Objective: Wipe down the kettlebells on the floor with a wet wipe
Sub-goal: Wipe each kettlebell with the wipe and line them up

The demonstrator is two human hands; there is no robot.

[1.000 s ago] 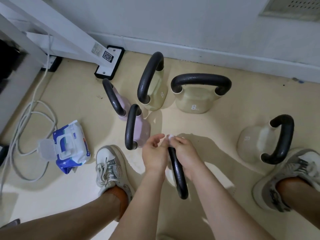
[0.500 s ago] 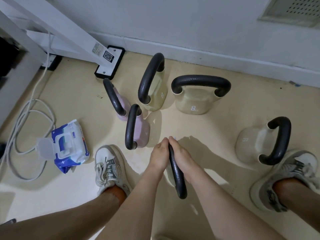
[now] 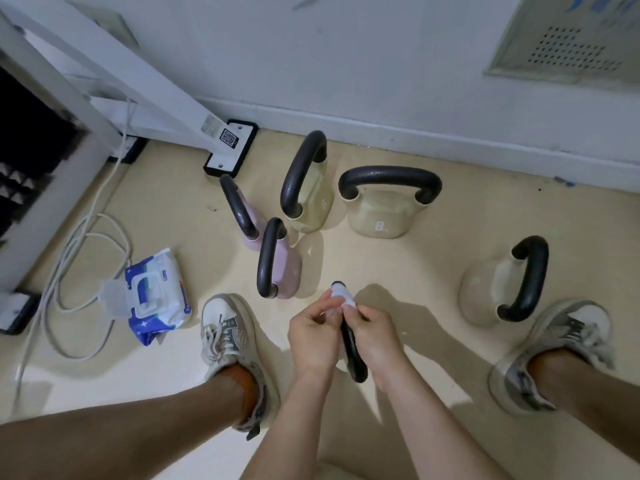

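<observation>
Both hands pinch a small white wet wipe (image 3: 341, 295) around the far end of a black kettlebell handle (image 3: 351, 344): left hand (image 3: 313, 332) and right hand (image 3: 374, 336) flank it, fingertips pressed together on the wipe. This kettlebell's body is hidden beneath the arms, probably resting on the floor (image 3: 433, 271) between the shoes. Heavy and rigid, it should stay put; the limp, slippery wipe needs firm fingertip pressure.
</observation>
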